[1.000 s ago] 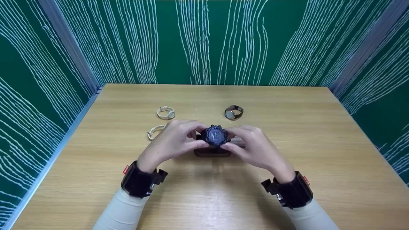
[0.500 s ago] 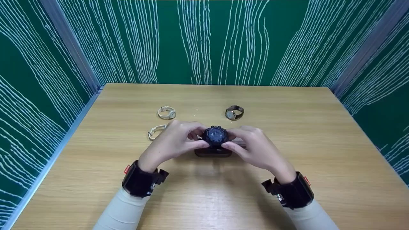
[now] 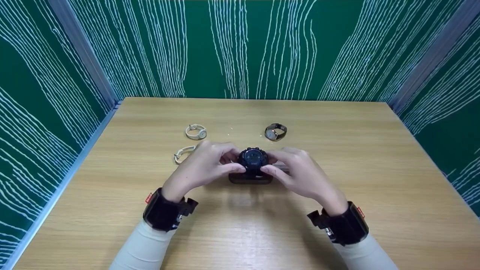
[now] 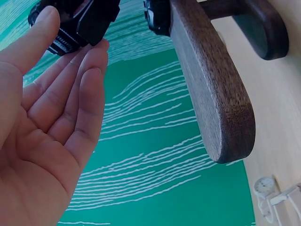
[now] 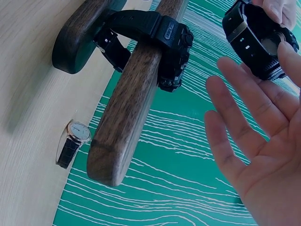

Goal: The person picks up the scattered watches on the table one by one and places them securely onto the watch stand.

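Between both hands is a chunky black wristwatch, its dial facing the head camera. My left hand pinches one side of it with thumb and fingers. On the opposite side, my right hand pinches it the same way. The right wrist view shows its strap closed into a loop, apart from the bar. Beyond it stands a dark wooden watch stand, with a crossbar over a rounded base. A second black watch hangs around that crossbar. In the head view, the held watch hides much of the stand.
Two white watches lie on the table to the left, the nearer one partly hidden by the left hand. A watch with a dark strap lies behind the right hand. Green, white-lined panels surround the table's back and sides.
The held watch has tilted slightly, its dial now a little higher in the head view and more of its lower strap showing. Both hands stay almost in place with their grip kept.
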Demonstrator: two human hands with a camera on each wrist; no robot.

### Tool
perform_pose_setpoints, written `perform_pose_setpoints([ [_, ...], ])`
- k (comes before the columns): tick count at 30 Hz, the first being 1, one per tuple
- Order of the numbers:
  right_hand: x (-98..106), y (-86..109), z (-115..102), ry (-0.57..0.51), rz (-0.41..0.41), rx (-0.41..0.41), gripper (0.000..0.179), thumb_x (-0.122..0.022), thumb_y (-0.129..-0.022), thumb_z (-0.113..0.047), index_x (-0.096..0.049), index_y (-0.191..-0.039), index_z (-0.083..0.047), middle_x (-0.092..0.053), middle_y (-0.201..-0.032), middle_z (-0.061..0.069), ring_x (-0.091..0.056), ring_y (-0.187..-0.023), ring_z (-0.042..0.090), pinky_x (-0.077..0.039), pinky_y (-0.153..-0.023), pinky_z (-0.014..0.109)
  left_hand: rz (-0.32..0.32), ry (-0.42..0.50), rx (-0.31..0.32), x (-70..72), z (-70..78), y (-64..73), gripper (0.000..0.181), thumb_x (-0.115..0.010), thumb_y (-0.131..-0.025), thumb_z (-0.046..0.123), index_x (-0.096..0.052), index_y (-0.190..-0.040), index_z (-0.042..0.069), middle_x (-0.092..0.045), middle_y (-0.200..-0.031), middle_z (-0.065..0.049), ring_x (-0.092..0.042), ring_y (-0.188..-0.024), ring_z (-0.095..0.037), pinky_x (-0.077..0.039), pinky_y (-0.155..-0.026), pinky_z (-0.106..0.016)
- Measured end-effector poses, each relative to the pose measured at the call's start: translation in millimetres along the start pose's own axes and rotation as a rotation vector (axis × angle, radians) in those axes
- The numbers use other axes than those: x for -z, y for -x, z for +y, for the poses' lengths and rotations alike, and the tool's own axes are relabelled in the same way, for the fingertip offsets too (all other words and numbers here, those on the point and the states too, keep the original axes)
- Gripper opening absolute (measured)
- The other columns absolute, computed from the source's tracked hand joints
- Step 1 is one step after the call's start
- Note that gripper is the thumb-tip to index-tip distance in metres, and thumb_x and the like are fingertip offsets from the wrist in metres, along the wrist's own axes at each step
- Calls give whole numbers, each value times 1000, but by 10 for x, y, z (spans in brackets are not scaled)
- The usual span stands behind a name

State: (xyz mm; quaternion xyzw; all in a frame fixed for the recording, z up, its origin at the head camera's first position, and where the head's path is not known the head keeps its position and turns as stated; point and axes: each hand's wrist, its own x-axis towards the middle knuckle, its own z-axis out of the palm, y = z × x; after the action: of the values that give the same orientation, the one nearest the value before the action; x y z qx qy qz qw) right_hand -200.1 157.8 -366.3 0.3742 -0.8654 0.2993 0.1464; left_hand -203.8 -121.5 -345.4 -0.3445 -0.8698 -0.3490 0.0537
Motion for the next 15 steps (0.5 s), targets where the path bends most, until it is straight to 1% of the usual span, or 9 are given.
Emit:
perform_pose_setpoints([
  [7,5,4,2,-4,0,-13,32,-75,-101,-29,-77,-124,-6,-77,-112,8,-75,-102,21,-61,-91,40,-11,21,-1,17,13,3,27,-82,-95,25,-76,-115,7,-80,-100,-2,-74,-86,-8,-60,-79,-24],
  [10,22,1,12,-21,-15,-31,34,-75,-101,-31,-76,-125,-6,-77,-115,8,-75,-104,22,-60,-93,42,0,4,-1,29,21,4,27,-81,-96,26,-75,-114,7,-80,-100,-2,-75,-88,-9,-60,-80,-24],
  [12,43,2,27,-50,-34,-62,37,-73,-102,-33,-75,-128,-7,-77,-121,10,-75,-107,23,-60,-96,43,11,-2,8,42,27,7,27,-81,-96,26,-75,-113,7,-80,-100,-2,-75,-87,-9,-61,-80,-25],
  [15,88,9,68,-90,-56,-128,42,-70,-104,-37,-72,-134,-8,-75,-128,10,-74,-113,23,-58,-100,46,35,-8,17,70,21,14,27,-81,-95,28,-75,-111,7,-80,-98,-2,-75,-86,-8,-61,-78,-24],
])
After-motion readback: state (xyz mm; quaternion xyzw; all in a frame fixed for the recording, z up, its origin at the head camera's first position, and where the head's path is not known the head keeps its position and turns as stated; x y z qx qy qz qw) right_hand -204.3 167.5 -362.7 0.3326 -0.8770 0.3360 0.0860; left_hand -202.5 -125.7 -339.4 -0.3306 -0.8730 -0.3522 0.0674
